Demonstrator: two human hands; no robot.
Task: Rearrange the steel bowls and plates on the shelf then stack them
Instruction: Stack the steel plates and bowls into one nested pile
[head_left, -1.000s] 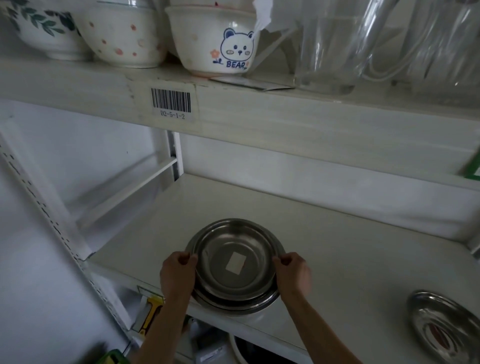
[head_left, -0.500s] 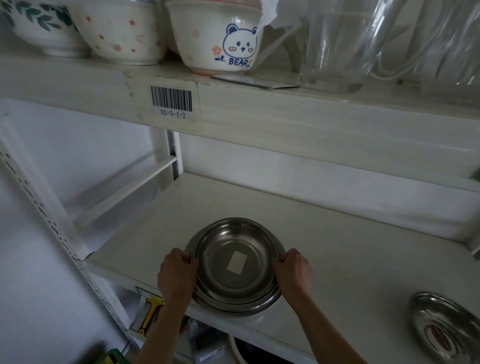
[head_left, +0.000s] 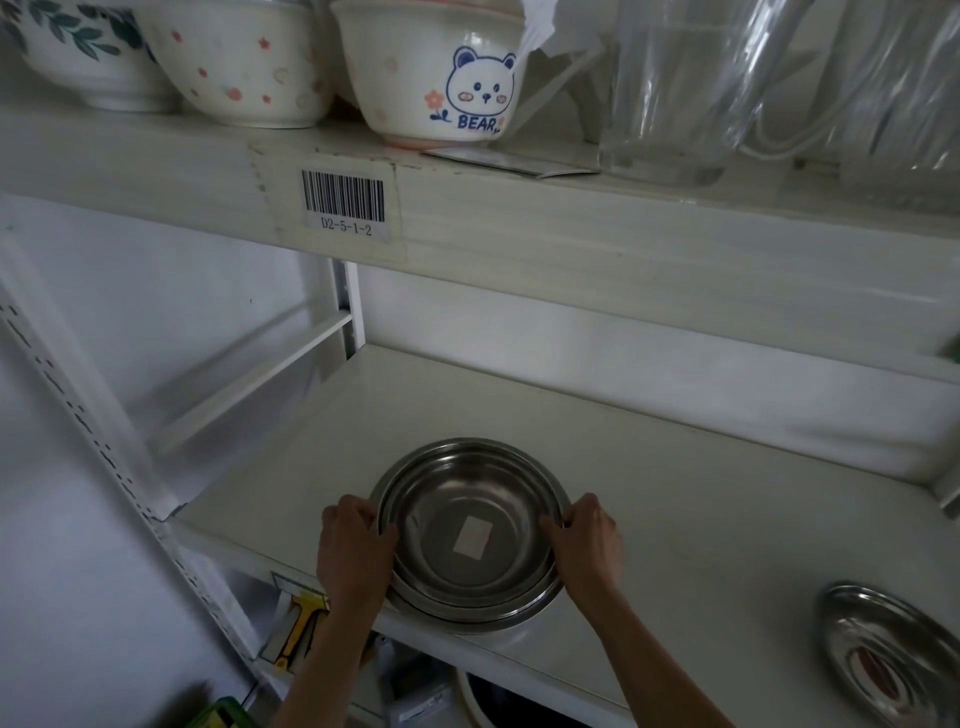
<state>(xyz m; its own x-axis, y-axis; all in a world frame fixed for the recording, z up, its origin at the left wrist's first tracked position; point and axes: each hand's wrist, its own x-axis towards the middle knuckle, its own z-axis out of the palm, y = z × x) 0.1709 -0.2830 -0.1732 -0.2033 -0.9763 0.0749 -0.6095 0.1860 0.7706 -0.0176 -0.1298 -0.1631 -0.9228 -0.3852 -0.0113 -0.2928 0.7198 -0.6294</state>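
We look first at the white shelf (head_left: 675, 519), which carries everything for this task. Near its front edge, a little to the left, sits the stack of steel bowls (head_left: 470, 535): at least two rims are visible, one nested inside the other, and a white sticker (head_left: 472, 538) lies on the bottom of the top bowl. Well apart, at the right end of the shelf, a steel plate (head_left: 883, 654) lies alone, partly cut by the picture edge.

We judge that the bowls are thin steel, so light and stiff, not fragile, but smooth and rather slippery. Nested bowls can slide or stick one in another, so the rolled rim at two opposite sides looks like the best place to take hold, with fingers under the lowest rim if the whole stack must move together.

Our left hand (head_left: 353, 551) holds the left side of the rim, the fingers curled around the edge and the thumb over the top. Our right hand (head_left: 584, 545) does the same on the opposite side, the fingers closed on the rim. Both forearms come up from below, almost symmetric, the wrists bent slightly inward.
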